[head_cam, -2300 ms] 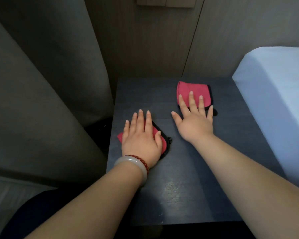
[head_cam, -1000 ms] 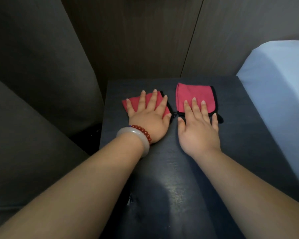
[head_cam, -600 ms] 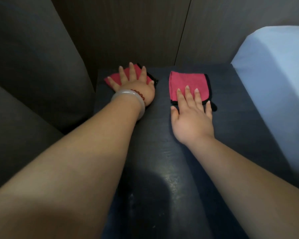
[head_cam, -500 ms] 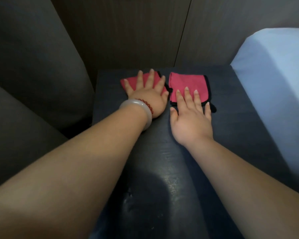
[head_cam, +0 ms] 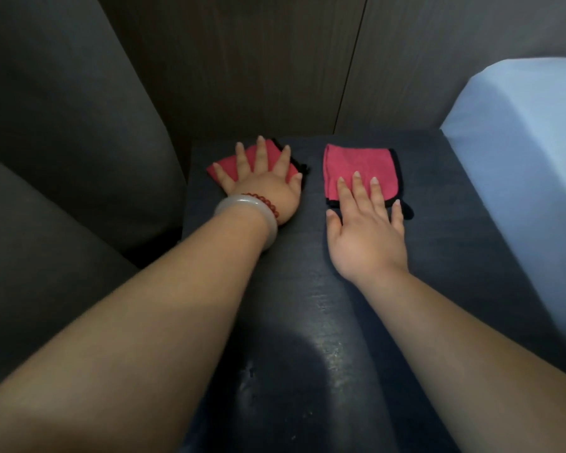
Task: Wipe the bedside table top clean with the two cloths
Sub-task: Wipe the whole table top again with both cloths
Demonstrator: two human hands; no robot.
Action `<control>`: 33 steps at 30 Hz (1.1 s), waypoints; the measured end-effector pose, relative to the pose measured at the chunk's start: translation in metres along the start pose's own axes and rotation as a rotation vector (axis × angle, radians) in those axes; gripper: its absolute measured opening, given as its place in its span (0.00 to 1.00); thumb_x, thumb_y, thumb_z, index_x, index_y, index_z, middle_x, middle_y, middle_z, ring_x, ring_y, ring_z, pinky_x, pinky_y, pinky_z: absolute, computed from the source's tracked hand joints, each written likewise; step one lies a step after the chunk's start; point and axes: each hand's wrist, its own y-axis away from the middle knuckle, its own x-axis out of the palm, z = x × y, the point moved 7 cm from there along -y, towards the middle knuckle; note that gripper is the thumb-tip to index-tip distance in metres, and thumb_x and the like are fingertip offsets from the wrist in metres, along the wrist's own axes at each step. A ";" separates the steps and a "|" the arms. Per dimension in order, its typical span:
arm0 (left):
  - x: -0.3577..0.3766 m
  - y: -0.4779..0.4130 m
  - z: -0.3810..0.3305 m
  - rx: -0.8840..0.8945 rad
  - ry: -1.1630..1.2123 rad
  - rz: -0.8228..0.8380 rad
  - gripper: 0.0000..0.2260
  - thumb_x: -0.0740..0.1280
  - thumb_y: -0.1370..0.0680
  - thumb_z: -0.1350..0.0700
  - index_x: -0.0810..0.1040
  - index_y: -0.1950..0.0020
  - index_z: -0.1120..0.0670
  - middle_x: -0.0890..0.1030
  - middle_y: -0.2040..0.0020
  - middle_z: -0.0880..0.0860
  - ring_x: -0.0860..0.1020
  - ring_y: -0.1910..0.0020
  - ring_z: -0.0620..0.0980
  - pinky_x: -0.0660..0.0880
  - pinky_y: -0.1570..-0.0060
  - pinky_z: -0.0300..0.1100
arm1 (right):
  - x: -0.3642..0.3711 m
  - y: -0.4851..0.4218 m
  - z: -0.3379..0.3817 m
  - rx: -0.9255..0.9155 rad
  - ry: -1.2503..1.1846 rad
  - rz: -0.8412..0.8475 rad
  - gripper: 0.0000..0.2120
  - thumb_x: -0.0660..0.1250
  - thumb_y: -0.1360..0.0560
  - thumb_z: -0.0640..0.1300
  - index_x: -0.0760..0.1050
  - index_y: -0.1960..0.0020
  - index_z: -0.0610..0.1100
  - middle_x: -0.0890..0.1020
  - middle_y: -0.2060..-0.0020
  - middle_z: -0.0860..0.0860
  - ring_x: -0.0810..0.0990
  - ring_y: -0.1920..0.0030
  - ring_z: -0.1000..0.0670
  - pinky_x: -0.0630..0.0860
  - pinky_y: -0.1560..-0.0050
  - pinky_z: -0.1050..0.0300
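Grey fabric (head_cam: 62, 125): far left, beside table.
Left hand (head_cam: 262, 188): flat on left cloth (head_cam: 273, 152), fingers (head_cam: 260, 152) straight and spread, pressing, grasping nothing. Pale bangle (head_cam: 245, 210) and red bead bracelet (head_cam: 265, 202) on wrist.
Left cloth: red, black trim, back left corner of dark table (head_cam: 307, 256).
Right cloth (head_cam: 356, 165): red, black trim, flat at back centre, apart from left cloth.
Right hand (head_cam: 366, 237): released, flat; three fingertips on cloth's near edge, thumb and little finger on table.
Bed (head_cam: 520, 142): white, right of table.
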 end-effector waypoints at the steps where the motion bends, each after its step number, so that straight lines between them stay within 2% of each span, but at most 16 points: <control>1: -0.003 -0.004 0.008 0.045 -0.014 -0.001 0.27 0.46 0.20 0.36 0.42 0.22 0.36 0.36 0.21 0.48 0.36 0.23 0.58 0.36 0.32 0.71 | 0.000 0.000 0.000 0.000 -0.002 -0.002 0.28 0.45 0.18 0.55 0.44 0.20 0.53 0.44 0.20 0.54 0.38 0.22 0.51 0.39 0.24 0.42; 3: -0.013 -0.013 0.041 0.022 0.005 0.012 0.28 0.47 0.20 0.34 0.43 0.22 0.36 0.37 0.20 0.47 0.37 0.23 0.57 0.39 0.31 0.71 | 0.000 0.000 0.000 0.000 -0.007 -0.003 0.27 0.45 0.18 0.55 0.45 0.20 0.53 0.44 0.20 0.54 0.39 0.22 0.51 0.39 0.24 0.42; 6: -0.022 -0.021 0.083 -0.181 0.080 0.056 0.28 0.48 0.20 0.35 0.42 0.22 0.36 0.36 0.21 0.48 0.36 0.23 0.58 0.42 0.30 0.70 | 0.000 0.000 0.000 0.003 -0.001 -0.005 0.27 0.44 0.18 0.55 0.44 0.20 0.53 0.44 0.20 0.54 0.39 0.22 0.51 0.39 0.24 0.42; 7: -0.021 -0.019 0.082 -0.198 0.056 0.041 0.28 0.47 0.20 0.36 0.42 0.22 0.37 0.36 0.20 0.49 0.36 0.23 0.59 0.40 0.29 0.69 | 0.000 0.000 0.001 0.005 0.001 -0.002 0.28 0.44 0.18 0.55 0.44 0.20 0.53 0.44 0.20 0.54 0.38 0.22 0.51 0.39 0.24 0.42; 9: -0.016 -0.009 0.055 -0.117 0.003 -0.013 0.27 0.46 0.19 0.37 0.43 0.21 0.39 0.37 0.20 0.51 0.37 0.23 0.60 0.38 0.28 0.65 | 0.001 -0.001 0.001 0.009 -0.001 0.002 0.28 0.44 0.18 0.55 0.44 0.20 0.53 0.44 0.20 0.54 0.38 0.22 0.51 0.39 0.24 0.42; 11: -0.004 0.009 0.017 0.037 -0.017 -0.061 0.27 0.46 0.19 0.37 0.44 0.21 0.39 0.38 0.20 0.51 0.38 0.23 0.60 0.38 0.28 0.63 | 0.000 -0.001 0.001 0.010 -0.001 -0.002 0.28 0.45 0.18 0.55 0.44 0.20 0.53 0.44 0.20 0.54 0.38 0.22 0.52 0.39 0.24 0.42; 14: 0.007 0.023 -0.010 0.180 -0.051 -0.049 0.27 0.45 0.20 0.36 0.43 0.22 0.37 0.38 0.20 0.49 0.37 0.22 0.57 0.37 0.27 0.61 | -0.001 0.000 0.000 0.011 -0.001 -0.005 0.28 0.45 0.18 0.55 0.45 0.20 0.53 0.44 0.20 0.55 0.39 0.22 0.52 0.39 0.24 0.42; 16: 0.001 0.014 0.003 0.192 -0.056 -0.026 0.27 0.46 0.20 0.35 0.43 0.22 0.37 0.38 0.20 0.48 0.38 0.22 0.56 0.38 0.27 0.60 | -0.001 0.000 0.000 0.009 -0.005 0.000 0.27 0.45 0.18 0.55 0.45 0.20 0.53 0.44 0.20 0.55 0.39 0.22 0.52 0.39 0.24 0.43; 19: -0.010 -0.004 0.036 0.065 -0.034 0.028 0.27 0.47 0.20 0.35 0.43 0.22 0.36 0.38 0.20 0.48 0.38 0.22 0.56 0.40 0.26 0.60 | -0.002 0.000 0.000 0.009 -0.003 0.002 0.27 0.45 0.18 0.55 0.44 0.20 0.53 0.44 0.20 0.54 0.39 0.22 0.52 0.39 0.24 0.42; 22: -0.009 0.004 0.031 -0.001 -0.006 0.028 0.27 0.46 0.19 0.37 0.43 0.22 0.37 0.36 0.20 0.49 0.36 0.23 0.58 0.39 0.27 0.63 | -0.001 0.000 0.001 0.006 -0.001 0.003 0.28 0.44 0.18 0.55 0.44 0.20 0.53 0.44 0.20 0.54 0.38 0.22 0.51 0.39 0.24 0.42; 25: 0.006 0.031 -0.001 0.169 -0.068 -0.024 0.26 0.45 0.20 0.36 0.42 0.22 0.36 0.37 0.20 0.48 0.37 0.23 0.58 0.38 0.27 0.63 | -0.001 -0.001 0.001 0.011 -0.001 -0.002 0.28 0.45 0.18 0.55 0.44 0.20 0.53 0.44 0.20 0.55 0.38 0.22 0.52 0.39 0.24 0.42; 27: 0.005 0.029 0.006 0.222 -0.087 -0.033 0.27 0.45 0.20 0.35 0.42 0.22 0.36 0.39 0.20 0.47 0.38 0.22 0.56 0.39 0.27 0.61 | 0.000 0.000 -0.001 0.017 0.002 -0.003 0.28 0.45 0.18 0.55 0.44 0.20 0.53 0.44 0.20 0.55 0.38 0.22 0.52 0.39 0.24 0.42; 30: -0.011 0.005 0.048 0.041 -0.014 0.038 0.27 0.46 0.20 0.35 0.42 0.22 0.37 0.38 0.20 0.47 0.39 0.22 0.55 0.41 0.26 0.60 | 0.000 0.001 0.000 0.011 0.002 0.010 0.27 0.44 0.18 0.55 0.44 0.20 0.53 0.44 0.20 0.55 0.38 0.22 0.52 0.39 0.24 0.42; 33: -0.010 0.001 0.046 -0.050 -0.004 0.086 0.27 0.46 0.19 0.37 0.41 0.22 0.37 0.36 0.21 0.48 0.37 0.22 0.56 0.40 0.27 0.62 | -0.001 0.001 -0.001 0.013 0.002 0.012 0.28 0.44 0.18 0.55 0.43 0.20 0.53 0.43 0.20 0.54 0.38 0.22 0.51 0.39 0.24 0.42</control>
